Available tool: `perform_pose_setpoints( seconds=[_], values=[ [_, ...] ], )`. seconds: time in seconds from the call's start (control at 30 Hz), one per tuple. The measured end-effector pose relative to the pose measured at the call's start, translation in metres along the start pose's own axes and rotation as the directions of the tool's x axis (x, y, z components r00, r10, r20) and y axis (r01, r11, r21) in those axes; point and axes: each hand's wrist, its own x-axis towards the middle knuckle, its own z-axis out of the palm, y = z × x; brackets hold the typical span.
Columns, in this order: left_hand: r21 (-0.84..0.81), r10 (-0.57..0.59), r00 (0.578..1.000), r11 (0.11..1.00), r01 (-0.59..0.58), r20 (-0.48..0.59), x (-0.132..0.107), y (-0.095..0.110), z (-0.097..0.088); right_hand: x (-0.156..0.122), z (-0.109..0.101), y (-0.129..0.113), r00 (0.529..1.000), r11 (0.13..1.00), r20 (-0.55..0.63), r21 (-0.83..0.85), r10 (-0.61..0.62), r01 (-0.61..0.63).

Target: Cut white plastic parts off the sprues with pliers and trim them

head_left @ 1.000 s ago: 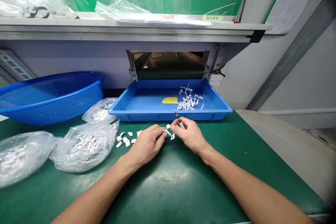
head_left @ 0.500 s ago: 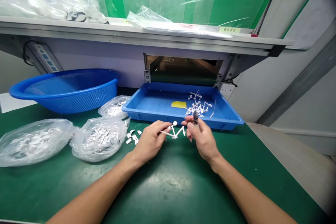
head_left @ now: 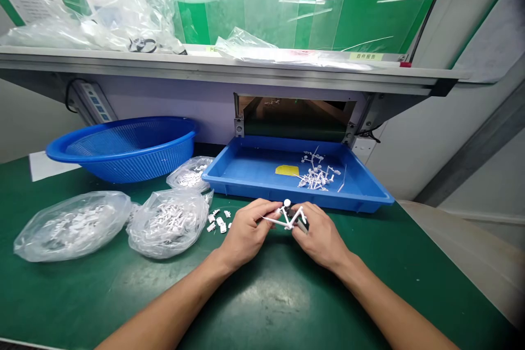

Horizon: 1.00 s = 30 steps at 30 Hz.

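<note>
**White plastic runner (head_left: 287, 220) pinched above the green tabletop (head_left: 270, 306)**

A shelf label (head_left: 366, 56) reads 首件报告. The left hand's (head_left: 246, 232) fingers pinch the runner; the right hand's (head_left: 322, 239) fingers close on a dark-handled tool (head_left: 302, 224) at it, just before a blue tray (head_left: 295, 201) of white moulded parts (head_left: 318, 176) and a yellow note (head_left: 287, 170). Clear plastic bags (head_left: 168, 224) of white parts lie leftward, near a blue mesh basket (head_left: 127, 167).
</note>
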Motion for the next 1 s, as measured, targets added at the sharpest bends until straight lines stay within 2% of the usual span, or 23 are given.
perform_pose_setpoints(
  seconds=[0.17, 0.5, 0.73, 0.83, 1.0],
  values=[
    [-0.004, -0.015, 1.0, 1.0, 0.015, -0.008, 0.0, 0.0, 0.0, -0.001, 0.0, 0.001, 1.0, 0.999, 0.012, -0.021, -0.028, 0.028],
    [0.001, 0.04, 0.999, 0.999, -0.04, 0.025, 0.002, -0.002, 0.0, -0.001, 0.001, 0.001, 0.999, 0.999, 0.026, -0.041, -0.023, 0.024],
    [0.039, 0.139, 0.987, 0.989, -0.143, 0.076, 0.001, -0.013, -0.001, -0.002, -0.002, 0.003, 0.981, 0.992, 0.188, -0.12, 0.055, -0.033],
    [0.038, 0.106, 0.99, 0.993, -0.11, 0.09, 0.003, -0.018, 0.002, 0.002, -0.008, 0.012, 0.968, 0.985, 0.225, -0.159, 0.109, -0.075],
    [0.029, 0.029, 0.997, 0.999, -0.031, 0.072, 0.004, -0.023, 0.009, 0.012, -0.031, 0.033, 0.953, 0.925, 0.12, -0.303, 0.277, -0.231]
  ],
)
